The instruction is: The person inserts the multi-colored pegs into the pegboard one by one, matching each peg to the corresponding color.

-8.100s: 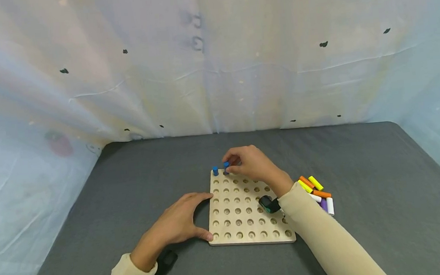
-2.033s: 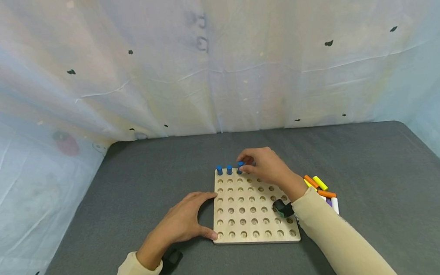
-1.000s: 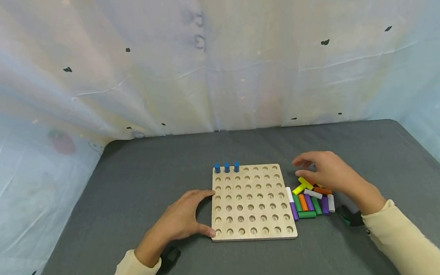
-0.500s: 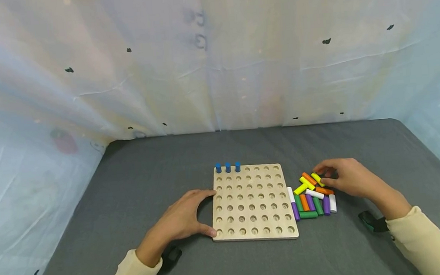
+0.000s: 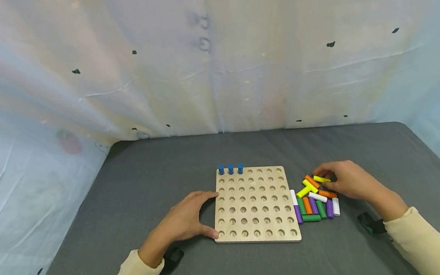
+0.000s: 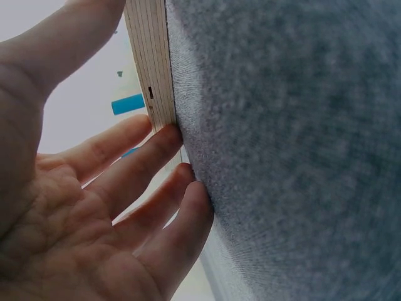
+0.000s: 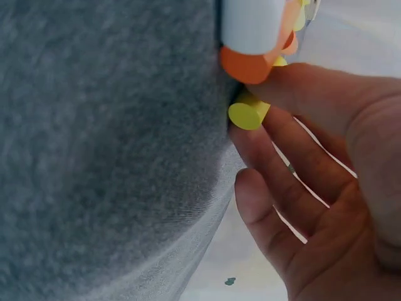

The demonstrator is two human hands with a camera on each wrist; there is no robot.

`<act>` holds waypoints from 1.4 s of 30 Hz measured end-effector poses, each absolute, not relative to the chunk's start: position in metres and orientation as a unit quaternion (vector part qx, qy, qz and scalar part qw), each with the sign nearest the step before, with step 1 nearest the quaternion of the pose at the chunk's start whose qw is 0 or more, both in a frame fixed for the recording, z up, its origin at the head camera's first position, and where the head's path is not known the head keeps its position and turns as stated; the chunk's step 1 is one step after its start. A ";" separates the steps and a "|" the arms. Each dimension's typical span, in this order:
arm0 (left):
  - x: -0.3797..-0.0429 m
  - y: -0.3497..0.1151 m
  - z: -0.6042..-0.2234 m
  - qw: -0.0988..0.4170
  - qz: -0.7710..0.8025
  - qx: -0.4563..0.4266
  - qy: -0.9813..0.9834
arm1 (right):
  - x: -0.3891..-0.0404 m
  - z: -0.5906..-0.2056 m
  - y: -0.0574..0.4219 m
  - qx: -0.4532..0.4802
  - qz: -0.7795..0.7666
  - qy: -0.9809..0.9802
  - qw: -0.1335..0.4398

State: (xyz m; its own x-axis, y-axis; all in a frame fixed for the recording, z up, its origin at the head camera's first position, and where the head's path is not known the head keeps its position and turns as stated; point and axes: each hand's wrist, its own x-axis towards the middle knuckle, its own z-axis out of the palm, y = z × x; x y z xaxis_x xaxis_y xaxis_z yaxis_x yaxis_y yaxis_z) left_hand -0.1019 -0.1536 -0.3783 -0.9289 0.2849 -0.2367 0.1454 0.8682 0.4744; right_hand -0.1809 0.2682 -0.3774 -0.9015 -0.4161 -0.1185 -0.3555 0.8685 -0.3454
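Note:
A square wooden pegboard (image 5: 248,204) lies on the table, with three blue pegs (image 5: 230,169) upright in the left part of its far row. My left hand (image 5: 184,218) touches the board's left side, thumb at the near corner and fingers further up; in the left wrist view the fingertips rest against its layered wooden edge (image 6: 149,56). Right of the board, my right hand (image 5: 349,180) pinches a yellow peg (image 5: 320,179) at the far end of a loose pile. In the right wrist view that yellow peg (image 7: 246,116) lies between thumb and fingers, on the cloth.
Loose white, purple, green, orange (image 5: 328,194) and yellow pegs lie close together against the board's right edge. A dark grey cloth (image 5: 160,169) covers the table. A pale printed curtain (image 5: 253,64) hangs behind and at both sides.
A third blue peg went into the far row and the right hand let it go. That hand then moved right to the pile; the yellow peg there has turned. The left hand stays at the board.

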 end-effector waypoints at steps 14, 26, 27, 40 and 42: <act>-0.101 -0.154 -0.380 0.148 0.225 0.110 0.957 | -0.180 -0.377 0.268 -0.208 -0.154 0.964 0.060; -0.102 -0.153 -0.379 0.142 0.229 0.110 0.957 | -0.178 -0.360 0.245 -0.229 -0.190 0.955 0.005; -0.101 -0.153 -0.379 0.142 0.229 0.111 0.957 | -0.178 -0.358 0.242 -0.229 -0.194 0.954 0.001; -0.101 -0.153 -0.378 0.143 0.225 0.114 0.957 | -0.182 -0.346 0.165 -0.275 -0.246 0.930 0.002; -0.101 -0.154 -0.379 0.143 0.225 0.112 0.957 | -0.183 -0.345 0.151 -0.288 -0.258 0.922 0.004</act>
